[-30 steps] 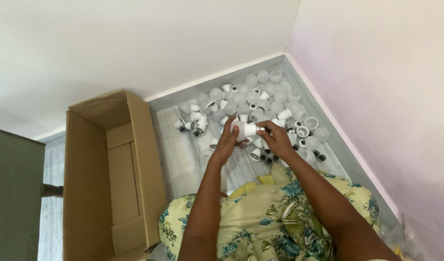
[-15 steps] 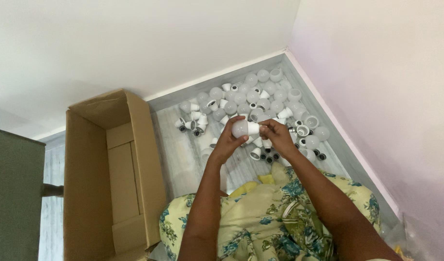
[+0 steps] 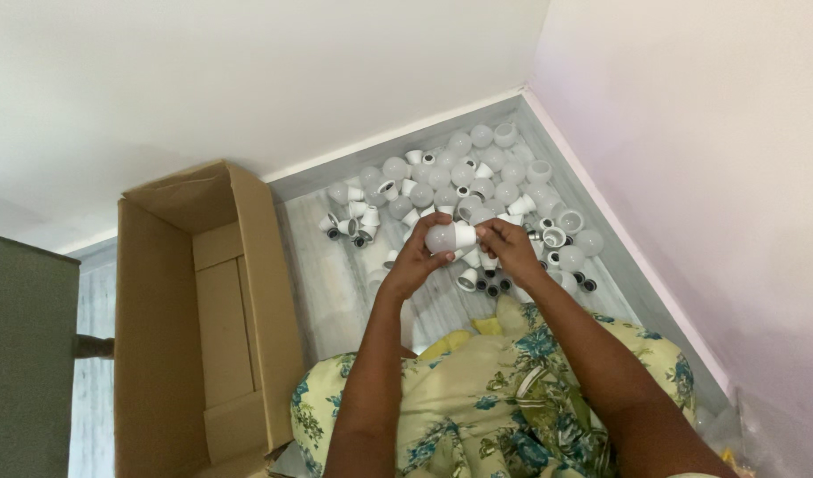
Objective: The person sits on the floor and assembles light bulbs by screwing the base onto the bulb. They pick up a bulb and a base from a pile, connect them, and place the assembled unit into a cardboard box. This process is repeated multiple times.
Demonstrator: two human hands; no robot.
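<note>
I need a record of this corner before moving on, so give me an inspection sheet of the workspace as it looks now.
Surface: pale streaked floor in a room corner.
Job's things: one white bulb held between both hands.
Clutter: heap of white bulbs and bulb parts on the floor; open cardboard box, nothing visible inside.
Grippers: left hand grips the bulb's dome; right hand pinches its base end.
Cables: nothing seen.
Surroundings: white walls; dark panel at left; floral fabric over the lap.

box [image 3: 203,327] left | bulb pile [image 3: 477,186] in floor corner ahead
</note>
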